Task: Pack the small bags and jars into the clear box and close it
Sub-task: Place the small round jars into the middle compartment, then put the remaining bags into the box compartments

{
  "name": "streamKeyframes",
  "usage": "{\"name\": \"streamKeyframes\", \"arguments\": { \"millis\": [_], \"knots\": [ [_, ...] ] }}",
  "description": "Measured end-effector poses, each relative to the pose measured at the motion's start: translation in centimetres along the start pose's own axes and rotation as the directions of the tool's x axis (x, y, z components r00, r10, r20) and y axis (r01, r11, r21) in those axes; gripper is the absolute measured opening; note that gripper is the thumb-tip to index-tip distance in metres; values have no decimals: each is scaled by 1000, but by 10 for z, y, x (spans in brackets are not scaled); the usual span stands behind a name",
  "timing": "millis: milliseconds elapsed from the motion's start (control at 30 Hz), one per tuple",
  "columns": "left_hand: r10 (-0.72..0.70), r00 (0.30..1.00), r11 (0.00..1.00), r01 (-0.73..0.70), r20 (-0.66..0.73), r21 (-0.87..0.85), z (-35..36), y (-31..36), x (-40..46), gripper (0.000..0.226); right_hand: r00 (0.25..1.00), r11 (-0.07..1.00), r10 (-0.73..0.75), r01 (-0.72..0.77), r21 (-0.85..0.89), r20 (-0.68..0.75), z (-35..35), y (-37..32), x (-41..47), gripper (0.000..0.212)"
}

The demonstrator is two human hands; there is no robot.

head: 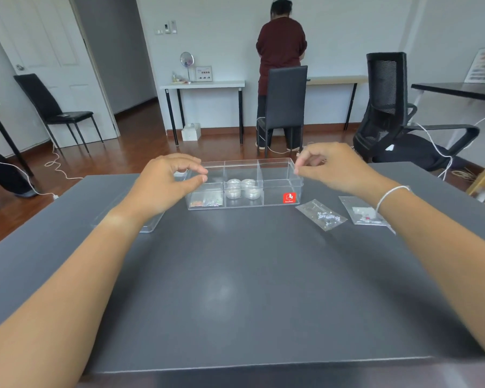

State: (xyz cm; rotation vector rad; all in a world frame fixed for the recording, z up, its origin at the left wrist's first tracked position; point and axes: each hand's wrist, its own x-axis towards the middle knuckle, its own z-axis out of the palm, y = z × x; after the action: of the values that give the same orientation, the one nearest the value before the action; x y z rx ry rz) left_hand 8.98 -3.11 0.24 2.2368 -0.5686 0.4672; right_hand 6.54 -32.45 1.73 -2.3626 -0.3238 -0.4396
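The clear box with three compartments stands lidless at the far middle of the dark table. Small bags of coloured beads lie in its left compartment and several small jars in the middle one. The right compartment, marked with a red sticker, holds nothing. My left hand hovers at the box's left end, thumb and forefinger curled over the left compartment with nothing between them. My right hand is at the right end, curled fingertips beside the rim. Two small bags lie on the table right of the box.
The clear lid lies flat on the table under my left forearm. Beyond the table are black chairs, cables on the wooden floor and a person standing at a far desk, back turned.
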Motion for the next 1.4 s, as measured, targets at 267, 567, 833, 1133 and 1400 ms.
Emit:
{"name": "streamKeyframes", "arguments": {
  "millis": [267,567,833,1133,1400],
  "knots": [
    [186,982,983,-185,22,-5,43,49,-8,17,985,984,160,-165,-68,-69,-19,47,-38,14],
    [271,911,954,-296,312,36,106,91,-16,20,971,954,236,-225,-201,35,-29,74,-54,21],
    [146,871,960,-240,468,146,137,106,-15,36,940,927,317,-279,-251,127,-28,76,-52,43],
    [138,889,956,-234,436,175,138,108,-16,29,960,966,246,-230,-121,134,-27,75,-50,50],
    [92,897,961,-194,433,199,133,111,-22,28,990,987,141,-138,80,-22,-24,60,-48,38]
  ]
}}
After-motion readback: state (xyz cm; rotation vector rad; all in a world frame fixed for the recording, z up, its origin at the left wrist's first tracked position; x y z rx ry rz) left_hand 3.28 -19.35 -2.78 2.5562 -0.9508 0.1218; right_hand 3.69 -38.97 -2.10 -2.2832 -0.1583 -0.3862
